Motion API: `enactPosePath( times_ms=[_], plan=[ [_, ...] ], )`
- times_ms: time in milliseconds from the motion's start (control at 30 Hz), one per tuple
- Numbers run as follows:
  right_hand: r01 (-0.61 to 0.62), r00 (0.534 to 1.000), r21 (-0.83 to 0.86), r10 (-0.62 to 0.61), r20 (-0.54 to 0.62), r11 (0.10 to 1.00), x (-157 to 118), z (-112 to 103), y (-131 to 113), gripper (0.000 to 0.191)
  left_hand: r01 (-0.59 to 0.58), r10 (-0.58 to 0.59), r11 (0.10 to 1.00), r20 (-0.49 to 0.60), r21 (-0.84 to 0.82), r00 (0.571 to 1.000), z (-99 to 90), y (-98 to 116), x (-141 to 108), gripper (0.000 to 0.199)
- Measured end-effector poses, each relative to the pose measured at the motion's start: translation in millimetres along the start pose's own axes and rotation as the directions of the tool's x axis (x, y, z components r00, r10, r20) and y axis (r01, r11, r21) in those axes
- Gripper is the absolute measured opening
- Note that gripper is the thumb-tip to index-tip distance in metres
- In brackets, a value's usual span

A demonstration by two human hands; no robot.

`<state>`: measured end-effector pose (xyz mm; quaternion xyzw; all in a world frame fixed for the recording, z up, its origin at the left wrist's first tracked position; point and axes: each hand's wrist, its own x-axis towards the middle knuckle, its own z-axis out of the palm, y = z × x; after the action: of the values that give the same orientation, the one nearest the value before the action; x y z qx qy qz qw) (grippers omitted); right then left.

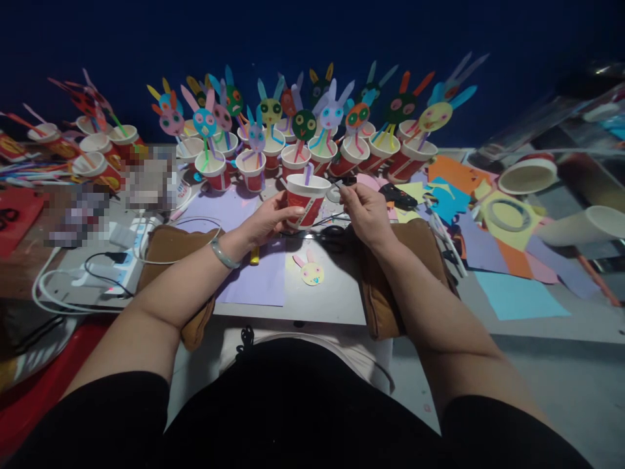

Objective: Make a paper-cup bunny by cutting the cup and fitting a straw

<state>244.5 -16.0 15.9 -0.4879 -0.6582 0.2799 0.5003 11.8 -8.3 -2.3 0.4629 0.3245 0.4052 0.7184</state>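
A red paper cup with a white rim (305, 203) is upright in my left hand (269, 218), whose fingers wrap its left side and front. A short purple strip (308, 173) stands up at the cup's rim. Right of the cup, my right hand (364, 210) is closed in a pinch beside a small dark thing too small to name. Below the cup a yellow paper rabbit face (311, 273) with pink ears lies flat on the table. Black scissors (334, 233) lie behind it, partly in shadow.
Cups with paper rabbits (247, 170) line the back. Brown cushions (188, 251) lie under both forearms. A white power strip (129, 264) with cables is at left. Coloured paper (520, 294), a tape roll (508, 215) and a cardboard tube (586, 226) are at right.
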Motion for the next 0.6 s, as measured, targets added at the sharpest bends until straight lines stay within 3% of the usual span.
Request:
enactPosePath(
  times_ms=[600],
  plan=[
    [-0.023,1.0,-0.029,0.023,-0.005,0.999,-0.3,-0.2,-2.8,0.078,-0.011,0.011,1.0,-0.009,-0.005,1.0,-0.1,-1.7,2.0,0.068]
  ],
)
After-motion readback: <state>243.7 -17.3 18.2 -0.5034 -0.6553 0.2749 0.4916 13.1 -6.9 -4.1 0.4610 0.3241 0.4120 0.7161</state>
